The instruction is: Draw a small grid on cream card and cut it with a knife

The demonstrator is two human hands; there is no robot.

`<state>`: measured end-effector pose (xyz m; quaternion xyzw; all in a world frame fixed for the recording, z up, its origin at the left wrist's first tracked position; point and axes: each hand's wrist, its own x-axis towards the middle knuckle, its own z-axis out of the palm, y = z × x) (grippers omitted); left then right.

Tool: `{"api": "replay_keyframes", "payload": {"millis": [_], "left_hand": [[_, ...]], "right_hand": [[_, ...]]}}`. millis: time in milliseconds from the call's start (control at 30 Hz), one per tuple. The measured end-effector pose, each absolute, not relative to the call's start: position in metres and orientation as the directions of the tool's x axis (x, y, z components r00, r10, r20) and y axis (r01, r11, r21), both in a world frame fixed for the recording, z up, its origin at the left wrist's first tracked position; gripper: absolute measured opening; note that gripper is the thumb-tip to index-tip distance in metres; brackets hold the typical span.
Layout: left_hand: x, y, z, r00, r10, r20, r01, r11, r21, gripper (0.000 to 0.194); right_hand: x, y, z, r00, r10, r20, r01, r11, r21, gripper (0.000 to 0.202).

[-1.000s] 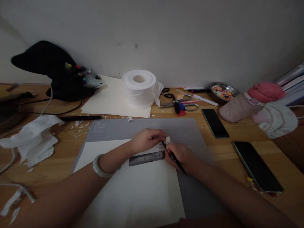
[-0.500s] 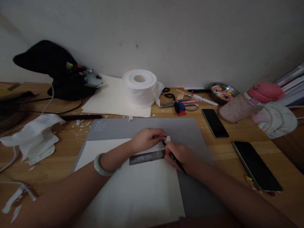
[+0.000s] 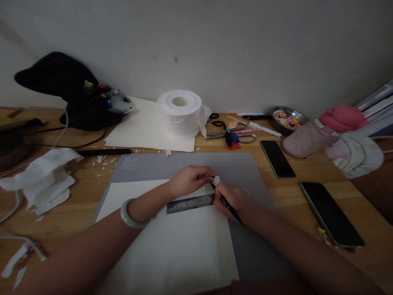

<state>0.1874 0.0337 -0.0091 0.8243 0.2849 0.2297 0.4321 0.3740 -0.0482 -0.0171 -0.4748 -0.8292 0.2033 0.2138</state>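
Note:
A large white sheet [image 3: 172, 250] lies on a grey cutting mat [image 3: 239, 164]. My right hand [image 3: 231, 198] grips a black pen [image 3: 231, 209], its tip by a small pale piece [image 3: 216, 180] near the sheet's upper right corner. My left hand [image 3: 192, 180] is at the same spot, thumb and fingers pinched together beside the pen tip; what they hold is too small to make out. Below both hands a metal ruler [image 3: 190, 203] rests on the sheet, its right end close to my right hand. Thin drawn lines show between the hands.
Behind the mat stand a white tissue roll [image 3: 179, 114] and scissors [image 3: 247, 138]. Two phones [image 3: 278, 159], a pink-lidded bottle [image 3: 313, 137] and a metal bowl [image 3: 288, 119] are at right. Crumpled tissue [image 3: 49, 176], paper scraps and a black pouch [image 3: 89, 94] are at left.
My right hand and the pen have shifted very slightly to the right. My left hand keeps its pinch in nearly the same place.

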Motion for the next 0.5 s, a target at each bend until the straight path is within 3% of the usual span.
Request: {"api": "replay_keyframes", "payload": {"millis": [333,500], "left_hand": [[0.188,0.033,-0.009,0.726,0.675,0.132,0.266,-0.453,0.851,0.018],[0.188,0.033,-0.008,0.72,0.684,0.116,0.289,-0.448,0.846,0.018]], "right_hand": [[0.372,-0.05,-0.016,-0.398,0.889,0.227,0.707,0.455,-0.542,0.008],[0.374,-0.047,-0.007,-0.275,0.946,0.17,0.645,0.313,-0.697,0.012]]}}
